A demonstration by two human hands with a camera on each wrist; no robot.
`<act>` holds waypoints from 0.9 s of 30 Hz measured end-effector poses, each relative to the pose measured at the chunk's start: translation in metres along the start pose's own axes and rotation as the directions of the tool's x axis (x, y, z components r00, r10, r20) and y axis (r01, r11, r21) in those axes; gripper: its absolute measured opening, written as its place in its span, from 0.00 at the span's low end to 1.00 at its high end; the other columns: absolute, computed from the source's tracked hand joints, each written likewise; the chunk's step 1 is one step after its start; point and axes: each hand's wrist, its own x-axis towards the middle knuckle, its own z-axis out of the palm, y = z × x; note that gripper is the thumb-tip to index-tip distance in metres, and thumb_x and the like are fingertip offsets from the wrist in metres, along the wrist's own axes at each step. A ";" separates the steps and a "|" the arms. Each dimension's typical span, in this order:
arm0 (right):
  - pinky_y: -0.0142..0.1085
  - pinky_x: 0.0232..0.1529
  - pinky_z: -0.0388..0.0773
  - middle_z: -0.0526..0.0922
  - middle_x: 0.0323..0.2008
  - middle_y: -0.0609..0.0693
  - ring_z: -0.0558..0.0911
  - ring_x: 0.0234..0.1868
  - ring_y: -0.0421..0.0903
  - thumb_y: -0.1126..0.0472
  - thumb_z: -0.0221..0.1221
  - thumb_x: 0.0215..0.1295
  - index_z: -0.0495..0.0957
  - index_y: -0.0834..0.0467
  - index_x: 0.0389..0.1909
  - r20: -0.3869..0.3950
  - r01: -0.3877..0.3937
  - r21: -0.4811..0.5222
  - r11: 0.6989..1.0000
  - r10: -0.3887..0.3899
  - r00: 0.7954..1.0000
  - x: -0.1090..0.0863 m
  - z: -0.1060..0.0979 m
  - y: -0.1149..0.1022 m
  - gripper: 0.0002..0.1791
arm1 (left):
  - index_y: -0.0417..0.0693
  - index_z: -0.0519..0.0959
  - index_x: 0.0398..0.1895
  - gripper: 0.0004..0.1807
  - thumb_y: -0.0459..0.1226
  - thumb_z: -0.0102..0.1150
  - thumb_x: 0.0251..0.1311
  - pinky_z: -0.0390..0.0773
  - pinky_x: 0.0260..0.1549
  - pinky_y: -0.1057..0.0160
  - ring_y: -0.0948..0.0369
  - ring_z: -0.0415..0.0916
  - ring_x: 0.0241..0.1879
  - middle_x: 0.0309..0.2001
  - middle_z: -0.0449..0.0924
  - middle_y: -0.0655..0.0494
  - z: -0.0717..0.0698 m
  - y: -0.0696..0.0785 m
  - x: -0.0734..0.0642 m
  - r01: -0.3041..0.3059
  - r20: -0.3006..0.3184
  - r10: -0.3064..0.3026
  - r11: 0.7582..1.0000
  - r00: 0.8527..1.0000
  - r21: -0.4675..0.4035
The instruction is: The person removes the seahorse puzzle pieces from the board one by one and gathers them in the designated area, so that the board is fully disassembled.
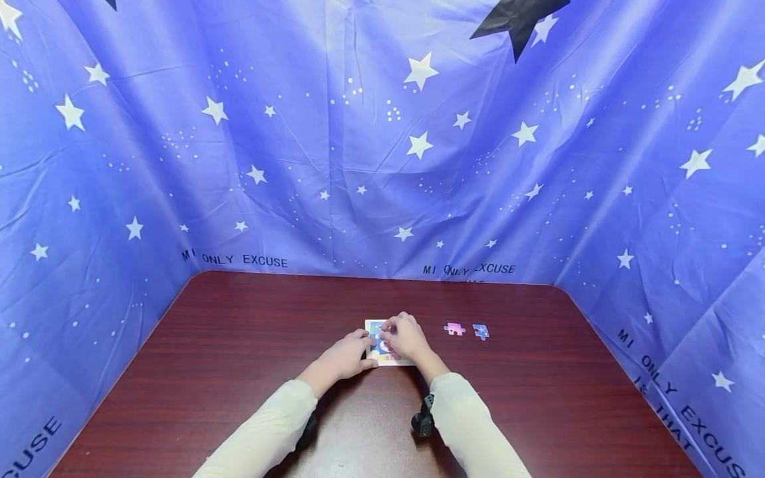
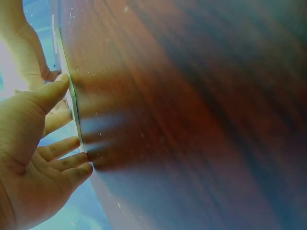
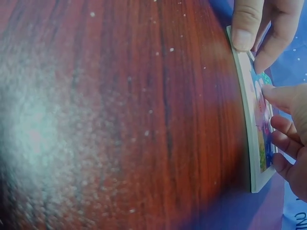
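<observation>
A small jigsaw board (image 1: 394, 362) with a white border and a colourful picture lies on the table, partly covered by both hands. My left hand (image 1: 343, 356) is at its left side; in the right wrist view the left thumb (image 3: 243, 39) presses on the white border and a finger reaches over the picture. The left fingers are mostly straight. Above the board, my right hand (image 1: 408, 337) has its thumb and fingers bent together at a puzzle piece, which the fingers mostly hide. The right thumb (image 3: 280, 97) is low over the picture.
To the right of the board lie two loose pieces, a pink puzzle piece (image 1: 455, 329) and a blue puzzle piece (image 1: 481, 331). The dark red wooden table (image 1: 239, 345) is bordered by a blue star-printed curtain (image 1: 335, 166) behind and at both sides.
</observation>
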 end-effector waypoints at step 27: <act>0.36 0.35 0.69 0.76 0.29 0.49 0.73 0.33 0.44 0.57 0.62 0.57 0.84 0.55 0.34 -0.060 0.040 -0.045 0.998 -0.043 0.997 -0.002 0.000 0.002 0.07 | 0.42 0.76 0.54 0.26 0.48 0.60 0.57 0.72 0.57 0.53 0.48 0.70 0.59 0.59 0.70 0.41 -0.004 0.006 -0.002 0.044 0.025 -0.045 0.999 0.999 0.008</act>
